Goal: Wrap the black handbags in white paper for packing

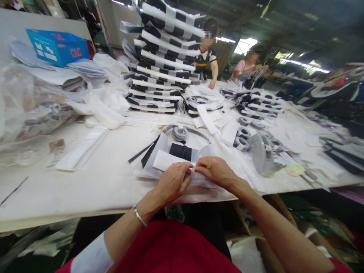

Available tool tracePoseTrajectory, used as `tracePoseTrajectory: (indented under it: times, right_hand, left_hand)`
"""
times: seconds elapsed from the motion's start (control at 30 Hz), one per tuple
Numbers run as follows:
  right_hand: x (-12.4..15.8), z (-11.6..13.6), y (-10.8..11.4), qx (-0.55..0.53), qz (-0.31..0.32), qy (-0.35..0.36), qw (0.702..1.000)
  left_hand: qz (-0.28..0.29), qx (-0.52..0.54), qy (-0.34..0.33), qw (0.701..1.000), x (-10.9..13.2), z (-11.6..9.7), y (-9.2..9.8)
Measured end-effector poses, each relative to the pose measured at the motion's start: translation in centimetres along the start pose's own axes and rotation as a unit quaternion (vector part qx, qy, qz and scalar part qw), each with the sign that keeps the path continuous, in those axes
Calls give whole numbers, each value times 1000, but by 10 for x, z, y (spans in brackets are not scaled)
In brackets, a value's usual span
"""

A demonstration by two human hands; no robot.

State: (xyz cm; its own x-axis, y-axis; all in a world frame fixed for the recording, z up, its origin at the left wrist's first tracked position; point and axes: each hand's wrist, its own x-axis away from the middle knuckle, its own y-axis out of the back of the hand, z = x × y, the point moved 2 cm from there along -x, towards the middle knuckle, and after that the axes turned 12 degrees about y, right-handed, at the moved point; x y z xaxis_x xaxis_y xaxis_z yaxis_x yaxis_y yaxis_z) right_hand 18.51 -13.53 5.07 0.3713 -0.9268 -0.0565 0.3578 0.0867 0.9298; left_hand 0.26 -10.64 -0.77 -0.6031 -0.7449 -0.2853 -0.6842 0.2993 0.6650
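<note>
In front of me lies a black bag (148, 156) partly covered by translucent wrapping. A white foam strip (163, 161) crosses its near side. My left hand (174, 181) pinches the right end of this strip. Close beside it, fingertips nearly touching, my right hand (216, 171) pinches the translucent wrapping (206, 152). What exactly sits between the fingertips is too small to make out. Behind them a black flap (181, 151) shows, and a wrapped coil of strap (180, 132) rests on the far side of the bag.
A tall stack of wrapped black bags (165, 64) rises at the back. Further right are a lower stack (260, 105), several strap coils (242, 138) and a grey tape dispenser (260, 153). A blue box (58, 46) and plastic bags (31, 102) stand left. Two people work across the table.
</note>
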Motion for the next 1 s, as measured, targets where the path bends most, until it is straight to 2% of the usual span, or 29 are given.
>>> tracePoseTrajectory:
  times: [0.17, 0.27, 0.37, 0.53, 0.73, 0.87, 1.0]
  right_hand:
    - [-4, -16, -6, -186, 39, -106, 976]
    - [-5, -22, -14, -218, 44, -126, 967]
    - [-1, -22, -19, -196, 18, -109, 974]
    - [18, -16, -17, -249, -56, -82, 963]
    - [41, -14, -5, -215, -40, -11, 976]
    - [52, -10, -17, -150, -73, 69, 983]
    - [58, -11, -29, -147, -111, 72, 980]
  left_hand:
    - [-16, -13, -12, 1000, 1, -6, 2]
    - [-22, -37, -12, 999, 1, -7, -1]
    - [-27, -45, -4, 999, 0, -6, -4]
    - [-36, -72, -2, 997, -4, -6, -6]
    - [-7, -84, -29, 996, -6, -6, -4]
    - [-11, -78, -24, 997, -5, -7, -4]
    - [-10, -84, -4, 996, -6, -9, -3]
